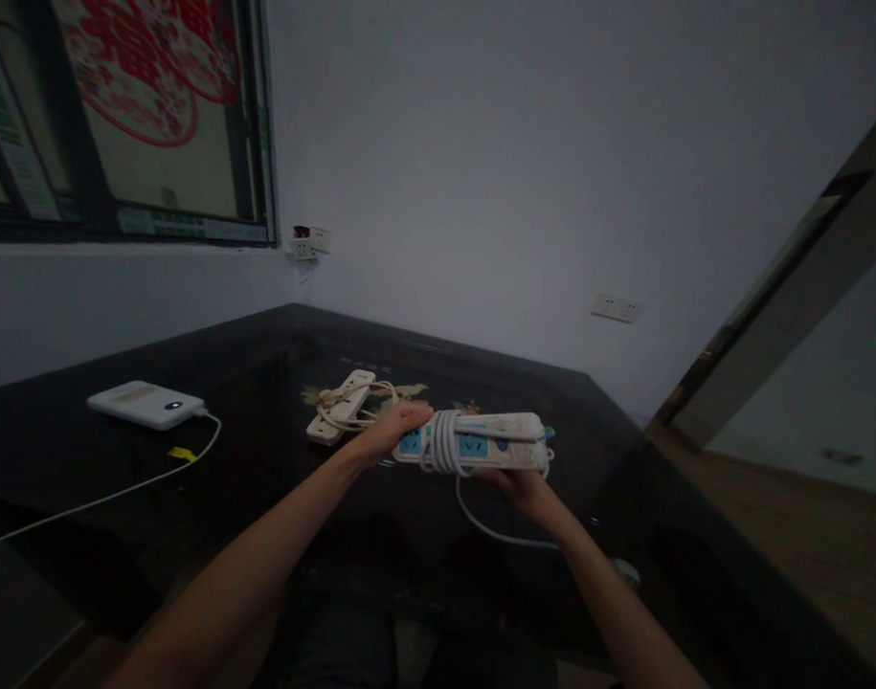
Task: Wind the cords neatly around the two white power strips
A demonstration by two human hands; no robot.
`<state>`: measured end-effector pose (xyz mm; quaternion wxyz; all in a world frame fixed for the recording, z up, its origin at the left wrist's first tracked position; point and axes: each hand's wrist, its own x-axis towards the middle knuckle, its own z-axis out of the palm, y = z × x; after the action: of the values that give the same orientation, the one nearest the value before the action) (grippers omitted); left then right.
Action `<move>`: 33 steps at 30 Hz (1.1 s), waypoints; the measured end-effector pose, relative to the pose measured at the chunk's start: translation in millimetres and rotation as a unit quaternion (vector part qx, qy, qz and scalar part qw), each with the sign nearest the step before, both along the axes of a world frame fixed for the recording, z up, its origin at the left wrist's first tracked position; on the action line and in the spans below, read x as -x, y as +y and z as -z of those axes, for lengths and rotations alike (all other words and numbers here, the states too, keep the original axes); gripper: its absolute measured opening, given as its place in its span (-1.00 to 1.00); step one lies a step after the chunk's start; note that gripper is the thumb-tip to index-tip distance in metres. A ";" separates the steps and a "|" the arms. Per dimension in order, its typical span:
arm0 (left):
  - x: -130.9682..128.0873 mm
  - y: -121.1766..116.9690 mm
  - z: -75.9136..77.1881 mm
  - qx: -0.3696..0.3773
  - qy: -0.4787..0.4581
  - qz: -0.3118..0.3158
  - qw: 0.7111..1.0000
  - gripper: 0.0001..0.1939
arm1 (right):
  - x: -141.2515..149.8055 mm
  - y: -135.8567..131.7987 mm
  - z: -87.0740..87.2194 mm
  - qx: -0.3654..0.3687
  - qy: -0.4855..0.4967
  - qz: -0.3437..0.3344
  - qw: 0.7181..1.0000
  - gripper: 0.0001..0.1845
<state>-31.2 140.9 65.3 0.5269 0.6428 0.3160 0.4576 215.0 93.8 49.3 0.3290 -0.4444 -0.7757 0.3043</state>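
A white power strip [509,448] with blue sockets is held up over the dark table. Several turns of its white cord [448,442] wrap round its left half. My left hand [389,433] grips the strip's left end, thumb on top. My right hand [516,486] supports it from below near the right end, most of its fingers hidden under the strip. A loose length of cord hangs from the coils and runs right to a white plug [625,572], partly covered by my right forearm. Behind my left hand, a second power strip [346,407] lies with its cord wound round it.
On the left of the dark glossy table [265,402] lies a white device [146,404] with a cable and yellow tag [182,454]. Wall sockets [616,307] are on the back wall. A window [157,115] with red decorations is at upper left.
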 end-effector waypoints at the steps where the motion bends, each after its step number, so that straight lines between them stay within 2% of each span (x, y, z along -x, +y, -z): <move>1: 0.8 -0.7 0.3 0.000 0.017 0.034 0.999 -0.52 | -3.6 0.2 -1.8 0.013 -0.001 -0.017 1.000 -0.65; 3: 2.1 -1.8 0.5 0.004 0.041 0.104 0.994 -0.54 | -10.0 2.0 -7.4 0.044 -0.004 -0.045 0.998 -0.70; 5: 2.3 -2.9 0.2 -0.012 0.079 0.134 0.988 -0.56 | -13.9 6.0 -14.3 0.080 -0.025 -0.064 0.994 -0.73; 9: 0.3 -4.9 -0.4 -0.068 0.161 0.173 0.969 -0.66 | -13.1 18.4 -27.7 0.108 -0.139 -0.089 0.980 -0.82; 13: -0.4 -4.6 1.7 -0.105 0.209 0.176 0.956 -0.69 | -8.9 29.5 -39.2 0.097 -0.212 -0.125 0.964 -0.85; 18: -3.7 -6.8 5.5 -0.173 0.247 0.142 0.943 -0.69 | -2.4 40.4 -47.0 0.071 -0.276 -0.101 0.953 -0.83; 23: -11.5 -9.2 10.4 -0.228 0.297 0.121 0.919 -0.70 | 7.5 48.5 -49.2 0.073 -0.325 -0.087 0.939 -0.89; 26: -13.6 -7.4 13.6 -0.257 0.329 0.064 0.906 -0.68 | 12.7 50.1 -53.5 0.041 -0.354 -0.051 0.933 -0.88; 30: -13.4 -3.5 16.1 -0.299 0.387 -0.039 0.871 -0.63 | 22.1 49.3 -62.1 -0.004 -0.395 0.025 0.918 -0.80; 33: -12.4 -1.7 16.2 -0.315 0.415 -0.087 0.849 -0.62 | 31.1 47.8 -67.1 -0.013 -0.393 0.035 0.919 -0.74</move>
<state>-18.8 139.2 49.2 0.0741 0.8742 0.3987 0.2672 183.9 141.5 116.4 0.0136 -0.5506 -0.8305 0.0835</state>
